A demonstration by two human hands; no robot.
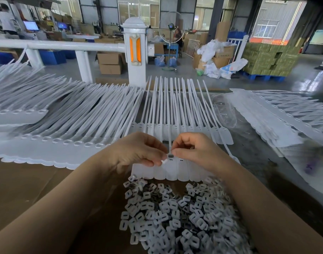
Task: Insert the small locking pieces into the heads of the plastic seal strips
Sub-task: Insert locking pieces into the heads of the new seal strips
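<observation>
At the table's near edge, my right hand pinches a locking piece over the head of a strip in the joined row of seal strips before me. My left hand pinches a spare piece just beside it. The insertion looks under way; next, I judge, the piece needs pressing square into the socket. More pieces lie in the pile between my forearms.
</observation>
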